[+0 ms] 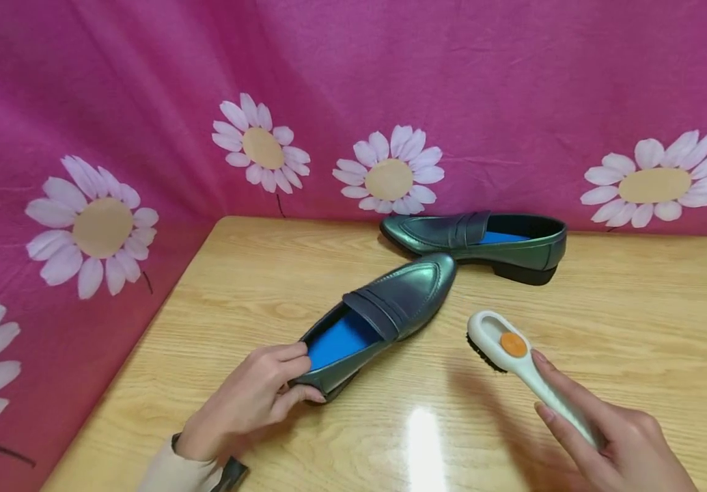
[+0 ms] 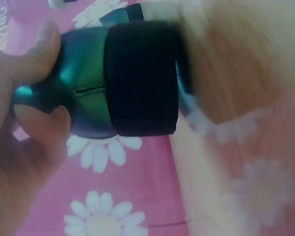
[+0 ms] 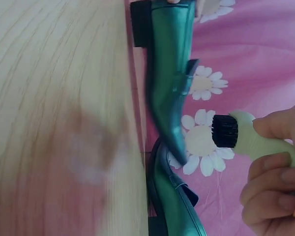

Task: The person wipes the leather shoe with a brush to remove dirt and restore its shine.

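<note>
Near loafer [image 1: 399,301] and brush [image 1: 520,365] held
Left fingers [image 1: 292,369] pinch the back [image 2: 91,64], right fingers [image 1: 574,394] the brush handle [image 1: 559,404]; far loafer [image 1: 476,239] on the desk [image 1: 642,307].

The left fingers [image 1: 290,351] pinch; the right fingers [image 3: 273,180] curl and grip.

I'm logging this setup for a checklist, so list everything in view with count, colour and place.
Near shoe: 1, shiny dark green, centre of the head view
Far shoe: 1, shiny dark green, at the back of the table
Insoles: 2, blue, inside the shoes
Brush: 1, white with orange button and black bristles, over the table
Table: 1, light wood
Cloth: at least 1, pink with white daisies, behind and left
Sleeve: 1, cream, lower left
Left hand: 1, gripping the near shoe's heel end
Right hand: 1, holding the brush handle
</note>
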Motion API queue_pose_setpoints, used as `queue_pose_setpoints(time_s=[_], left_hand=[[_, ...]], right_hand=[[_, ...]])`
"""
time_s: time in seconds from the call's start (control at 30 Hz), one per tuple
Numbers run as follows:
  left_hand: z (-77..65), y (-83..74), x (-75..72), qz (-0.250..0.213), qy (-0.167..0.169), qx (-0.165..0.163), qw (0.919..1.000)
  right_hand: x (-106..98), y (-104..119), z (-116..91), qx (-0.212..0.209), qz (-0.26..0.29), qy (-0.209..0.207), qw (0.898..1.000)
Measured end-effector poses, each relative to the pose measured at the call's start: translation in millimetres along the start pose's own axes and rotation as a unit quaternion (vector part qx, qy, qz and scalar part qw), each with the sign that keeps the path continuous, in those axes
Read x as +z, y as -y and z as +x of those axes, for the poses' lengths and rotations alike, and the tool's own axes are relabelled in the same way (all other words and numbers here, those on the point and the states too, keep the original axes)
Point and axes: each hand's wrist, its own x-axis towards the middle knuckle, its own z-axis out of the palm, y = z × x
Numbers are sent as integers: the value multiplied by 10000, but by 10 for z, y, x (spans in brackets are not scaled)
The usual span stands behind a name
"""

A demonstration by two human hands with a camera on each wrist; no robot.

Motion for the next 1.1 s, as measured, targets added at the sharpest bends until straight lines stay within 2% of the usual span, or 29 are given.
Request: queue_pose_setpoints(time_s=[0.13,0.33,0.4,0.53,0.67,0.8,0.9,0.97,1.03,1.07,1.1], left_hand=[[-15,-16,-67,257,-518,-478,9972],[59,21,-71,630,-1045,-1232,9848],[89,45,-34,804,-1235,-1416,9789],[155,95,44,990,-1589,-1883,9641],[254,159,101,1114,-1649,-2326,9520],[383,240,181,1384,-1563,-2569,9436],[481,271,260,1981,-1603,-2713,9281],[563,276,287,2320,-1705,-2856,9141],[664,276,290,2438,-1823,-3055,9022],[720,279,287,2424,-1876,-3141,8986],[779,282,277,2235,-1909,-3244,8991]], right_hand=[[-2,-11,-5,-157,49,-103,9998],[-4,-23,-8,-161,69,-64,9998],[-1,-31,-16,-66,51,-41,10000],[12,-47,-34,431,-63,211,9988],[29,-64,-39,798,-181,458,9956],[32,-86,-47,667,-171,313,9971],[40,-98,-52,343,-113,60,9993],[47,-105,-58,163,-89,-80,9998],[52,-117,-60,79,-89,-134,9998],[51,-124,-60,90,-96,-127,9998],[51,-130,-59,123,-86,-106,9998]])
